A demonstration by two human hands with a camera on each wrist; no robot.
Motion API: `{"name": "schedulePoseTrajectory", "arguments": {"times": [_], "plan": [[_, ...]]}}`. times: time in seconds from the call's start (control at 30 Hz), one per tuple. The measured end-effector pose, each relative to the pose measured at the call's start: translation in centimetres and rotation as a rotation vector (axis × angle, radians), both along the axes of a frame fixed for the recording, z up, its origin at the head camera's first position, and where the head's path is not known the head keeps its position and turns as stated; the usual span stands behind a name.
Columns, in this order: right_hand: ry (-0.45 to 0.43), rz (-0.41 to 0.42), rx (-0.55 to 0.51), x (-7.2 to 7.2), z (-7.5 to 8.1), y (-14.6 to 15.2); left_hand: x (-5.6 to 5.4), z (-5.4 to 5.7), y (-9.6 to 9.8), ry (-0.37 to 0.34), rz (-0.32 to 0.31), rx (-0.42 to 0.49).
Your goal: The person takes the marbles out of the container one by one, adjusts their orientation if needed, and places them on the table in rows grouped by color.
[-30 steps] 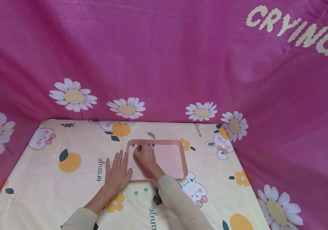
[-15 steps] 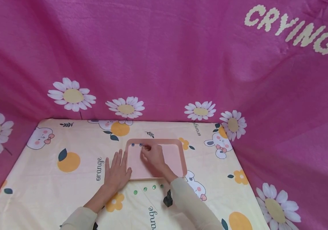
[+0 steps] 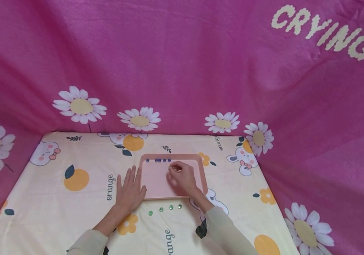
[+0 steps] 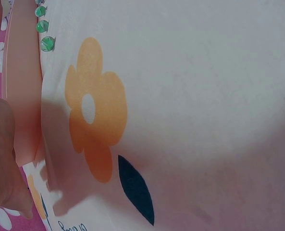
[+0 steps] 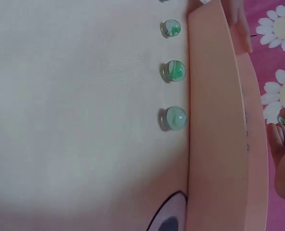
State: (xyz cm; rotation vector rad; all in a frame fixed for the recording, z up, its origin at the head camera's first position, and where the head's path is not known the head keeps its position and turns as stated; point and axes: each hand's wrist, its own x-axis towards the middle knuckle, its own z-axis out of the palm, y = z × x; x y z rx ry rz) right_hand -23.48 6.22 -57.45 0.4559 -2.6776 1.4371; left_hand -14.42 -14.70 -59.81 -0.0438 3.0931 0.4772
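Note:
My right hand [image 3: 183, 177] is over the pink tray [image 3: 203, 177], its thumb and fingertips pinching a clear marble with some green [image 5: 281, 119], seen in the right wrist view. Small blue marbles [image 3: 164, 160] lie in a row inside the tray along its far wall, the leftmost one set apart. Flat on the cloth, my left hand [image 3: 129, 191] rests beside the tray with straight fingers, touching or very near its left rim. In front of the tray's near wall, several clear-and-green marbles [image 3: 171, 207] form a spaced row on the cloth.
A cream cloth [image 3: 96, 216] printed with oranges, rabbits and flowers covers the table. Pink curtains [image 3: 182, 71] with daisies rise behind it and on both sides. The tray has low raised walls.
My right hand has moved rightward inside the tray, away from its left part, uncovering the blue row and the green marbles in front. The left hand stays where it was.

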Motion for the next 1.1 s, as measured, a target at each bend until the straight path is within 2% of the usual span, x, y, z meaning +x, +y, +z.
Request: {"name": "schedulePoseTrajectory", "arguments": {"times": [0.2,0.4,0.6,0.9,1.1], "plan": [[-0.029,-0.027,-0.026,1.4,0.3,2.2,0.1,0.0,0.2,0.003,0.002,0.006],[0.005,-0.022,-0.056,2.9,0.4,4.5,0.2,0.0,0.3,-0.005,0.005,0.000],[0.031,-0.024,-0.083,4.9,0.1,6.5,0.1,-0.1,0.2,0.003,0.010,-0.004],[0.050,-0.008,-0.130,8.0,-1.7,9.0,0.1,-0.1,0.2,-0.006,0.000,-0.003],[0.025,-0.008,-0.082,9.6,-3.3,9.6,0.0,-0.1,0.2,-0.004,0.007,-0.003]]}}
